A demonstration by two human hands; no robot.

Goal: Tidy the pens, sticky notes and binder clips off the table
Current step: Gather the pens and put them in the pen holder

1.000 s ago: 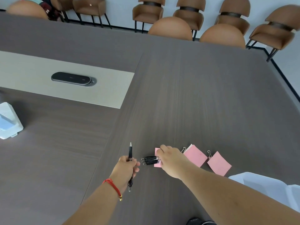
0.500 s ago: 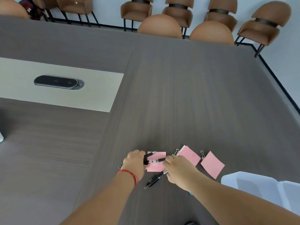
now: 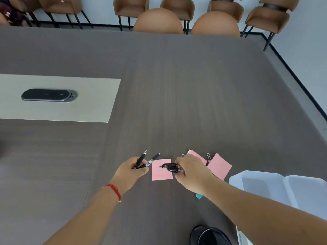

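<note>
My left hand (image 3: 133, 169) is closed around two black pens (image 3: 141, 159) whose tips stick up and to the right. My right hand (image 3: 190, 169) grips a bunch of black pens (image 3: 169, 167) over a pink sticky note (image 3: 161, 172) lying flat on the dark table (image 3: 177, 103). Two more pink sticky notes (image 3: 219, 166) lie to the right, with a silver binder clip (image 3: 209, 156) between them. A small blue item (image 3: 199, 196) peeks from under my right forearm.
A white plastic box (image 3: 265, 184) with compartments stands at the right near edge. A black oval device (image 3: 47, 94) lies on the beige inlay at left. Brown chairs (image 3: 157, 20) line the far side. A dark round object (image 3: 208, 235) shows at the bottom.
My left hand has taken up pens and drawn left off the sticky note. My right hand now holds the pen bunch above the note. The view has shifted right.
</note>
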